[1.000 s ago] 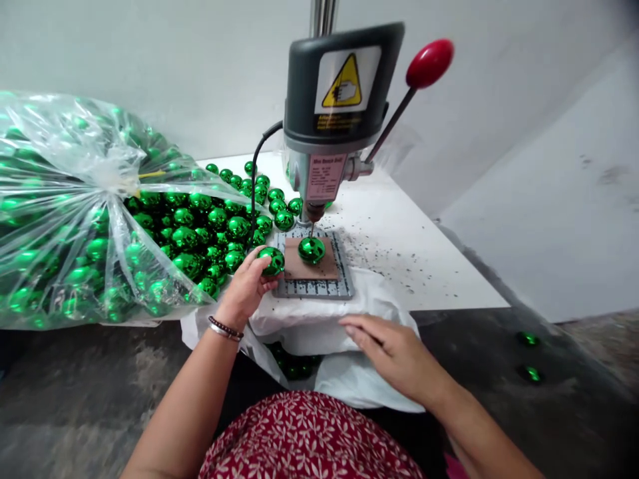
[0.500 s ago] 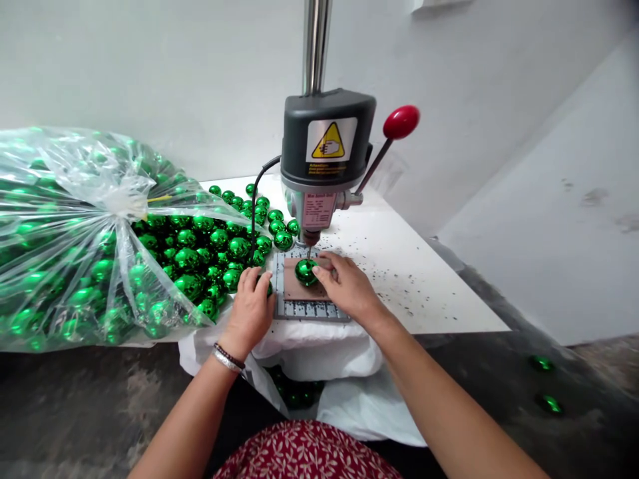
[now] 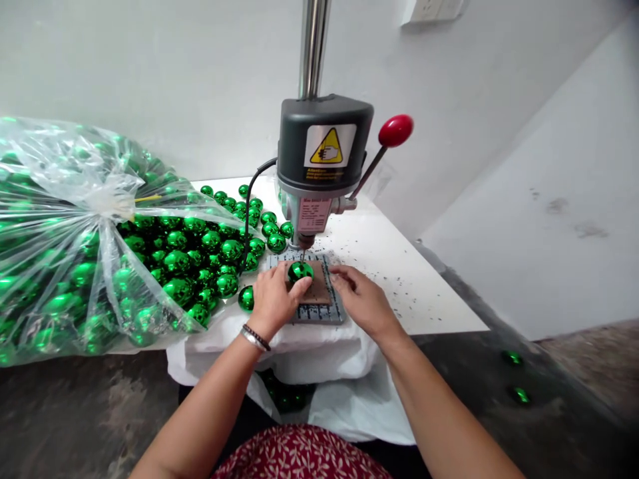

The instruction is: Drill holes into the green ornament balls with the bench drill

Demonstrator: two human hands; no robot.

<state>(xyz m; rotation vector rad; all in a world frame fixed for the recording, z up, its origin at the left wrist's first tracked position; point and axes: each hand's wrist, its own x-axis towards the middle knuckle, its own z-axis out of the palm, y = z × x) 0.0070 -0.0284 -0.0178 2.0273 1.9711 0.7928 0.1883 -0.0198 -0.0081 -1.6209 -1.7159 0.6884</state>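
Note:
A shiny green ball rests on a brown block over the slotted metal base, right beneath the bit of a dark grey bench drill. My left hand grips this ball from the left, its thumb against the ball's lower front. To the right of the block, my right hand is off the ball, with its fingers curled and thumb near the index finger; nothing shows in it. The drill's lever with a red knob points up to the right.
Left of the drill lies a clear plastic bag of green balls, with loose balls beside it. Dark chips dot the white table. White cloth hangs in front. Two balls lie on the floor at right.
My left hand has moved right, from a ball beside the base to the one under the bit. My right hand has let go of that ball and drawn back right. The view has shifted slightly.

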